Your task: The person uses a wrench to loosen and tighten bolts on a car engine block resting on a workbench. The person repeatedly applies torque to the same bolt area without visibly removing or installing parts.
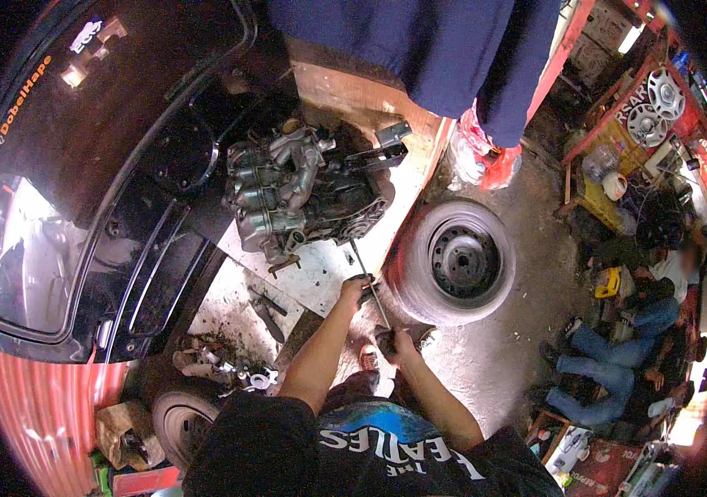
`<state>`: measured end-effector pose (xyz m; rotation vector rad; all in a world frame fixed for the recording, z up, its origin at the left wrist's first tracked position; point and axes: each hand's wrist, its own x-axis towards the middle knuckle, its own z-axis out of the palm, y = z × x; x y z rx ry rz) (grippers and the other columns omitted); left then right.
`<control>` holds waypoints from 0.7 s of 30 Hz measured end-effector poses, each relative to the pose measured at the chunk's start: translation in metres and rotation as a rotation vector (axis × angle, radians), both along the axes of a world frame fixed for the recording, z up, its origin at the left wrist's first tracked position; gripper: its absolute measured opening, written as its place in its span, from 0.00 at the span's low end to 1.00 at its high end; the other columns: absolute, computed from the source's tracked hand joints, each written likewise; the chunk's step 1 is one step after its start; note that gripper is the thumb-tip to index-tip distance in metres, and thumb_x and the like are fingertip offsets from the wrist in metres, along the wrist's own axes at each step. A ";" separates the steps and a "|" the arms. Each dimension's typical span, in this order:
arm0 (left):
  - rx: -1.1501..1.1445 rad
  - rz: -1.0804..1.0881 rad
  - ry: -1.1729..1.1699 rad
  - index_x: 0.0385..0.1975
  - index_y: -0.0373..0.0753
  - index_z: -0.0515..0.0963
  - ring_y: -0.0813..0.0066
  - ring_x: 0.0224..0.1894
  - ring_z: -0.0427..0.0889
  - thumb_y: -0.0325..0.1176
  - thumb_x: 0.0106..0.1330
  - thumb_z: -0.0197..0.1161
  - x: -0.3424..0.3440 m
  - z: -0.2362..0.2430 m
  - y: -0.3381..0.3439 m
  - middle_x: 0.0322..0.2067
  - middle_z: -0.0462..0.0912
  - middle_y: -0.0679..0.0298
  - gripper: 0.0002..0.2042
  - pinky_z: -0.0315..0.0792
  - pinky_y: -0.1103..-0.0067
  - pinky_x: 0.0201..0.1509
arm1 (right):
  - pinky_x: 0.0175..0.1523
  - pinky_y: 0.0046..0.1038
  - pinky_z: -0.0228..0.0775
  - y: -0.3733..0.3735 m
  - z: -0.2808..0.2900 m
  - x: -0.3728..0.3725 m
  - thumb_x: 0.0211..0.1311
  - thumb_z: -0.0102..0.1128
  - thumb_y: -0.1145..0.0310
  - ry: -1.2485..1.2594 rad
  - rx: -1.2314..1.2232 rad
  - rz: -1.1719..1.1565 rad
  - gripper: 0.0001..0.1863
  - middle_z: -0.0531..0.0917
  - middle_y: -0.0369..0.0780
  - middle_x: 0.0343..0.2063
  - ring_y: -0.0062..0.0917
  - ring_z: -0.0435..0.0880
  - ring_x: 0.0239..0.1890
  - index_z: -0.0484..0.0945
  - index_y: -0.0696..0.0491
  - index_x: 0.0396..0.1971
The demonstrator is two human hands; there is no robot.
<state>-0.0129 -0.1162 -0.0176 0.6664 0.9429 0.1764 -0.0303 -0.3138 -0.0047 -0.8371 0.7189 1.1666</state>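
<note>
A greasy metal car engine point(287, 195) lies on a pale board point(237, 286) in front of me. A long thin metal rod point(381, 305) runs from the engine's near lower edge back toward my body. My left hand point(357, 291) is closed around the middle of this rod, a short way below the engine. At the rod's near end, my right hand point(396, 342) is closed; its dark fingers hide that end, so I cannot tell its shape. The rod's far tip meets the engine's underside, where the contact point is too small to make out.
A wheel with a tyre point(509, 261) lies at the right of the board. On the left stands a dark vehicle door or hatch point(80, 190). Loose metal parts point(229, 364) lie at lower left. People in jeans point(610, 373) sit at far right. Dark blue cloth point(436, 41) hangs beyond the engine.
</note>
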 end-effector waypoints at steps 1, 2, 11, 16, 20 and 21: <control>0.003 -0.013 -0.026 0.36 0.30 0.79 0.64 0.30 0.85 0.23 0.61 0.60 0.001 0.000 0.000 0.32 0.84 0.56 0.07 0.82 0.74 0.35 | 0.36 0.33 0.75 -0.005 -0.004 0.000 0.72 0.37 0.48 -0.020 0.102 0.068 0.28 0.83 0.45 0.32 0.32 0.80 0.27 0.75 0.59 0.44; 0.012 -0.018 -0.010 0.36 0.30 0.79 0.64 0.30 0.85 0.23 0.61 0.60 0.004 0.000 0.001 0.33 0.84 0.56 0.06 0.82 0.74 0.34 | 0.35 0.32 0.75 -0.011 -0.004 0.000 0.72 0.36 0.46 -0.002 0.131 0.126 0.29 0.83 0.44 0.32 0.31 0.81 0.27 0.75 0.59 0.45; 0.117 -0.003 0.026 0.31 0.31 0.80 0.67 0.26 0.84 0.24 0.58 0.63 0.007 -0.007 -0.001 0.29 0.84 0.57 0.04 0.81 0.73 0.30 | 0.56 0.42 0.66 -0.024 0.041 -0.013 0.67 0.50 0.62 -1.442 -0.629 0.705 0.22 0.76 0.58 0.46 0.52 0.75 0.49 0.68 0.67 0.51; 0.005 -0.023 -0.050 0.36 0.30 0.79 0.64 0.31 0.85 0.26 0.62 0.59 0.000 0.004 0.004 0.32 0.83 0.57 0.07 0.82 0.71 0.34 | 0.41 0.36 0.77 -0.015 0.001 -0.004 0.71 0.40 0.52 -0.327 -0.101 0.117 0.25 0.82 0.50 0.34 0.39 0.83 0.33 0.75 0.61 0.40; 0.071 -0.039 0.050 0.36 0.27 0.77 0.60 0.30 0.85 0.25 0.62 0.59 0.007 0.006 0.005 0.33 0.82 0.54 0.07 0.83 0.70 0.34 | 0.48 0.38 0.75 -0.036 0.000 -0.014 0.71 0.42 0.52 -0.649 -0.503 0.410 0.25 0.80 0.51 0.41 0.41 0.82 0.40 0.69 0.60 0.51; 0.072 -0.030 0.034 0.36 0.27 0.77 0.60 0.29 0.85 0.25 0.62 0.59 0.008 0.005 0.005 0.32 0.82 0.54 0.07 0.83 0.70 0.33 | 0.56 0.46 0.68 -0.047 0.009 -0.026 0.67 0.48 0.51 -1.267 -0.829 0.578 0.28 0.76 0.57 0.44 0.49 0.77 0.49 0.64 0.61 0.55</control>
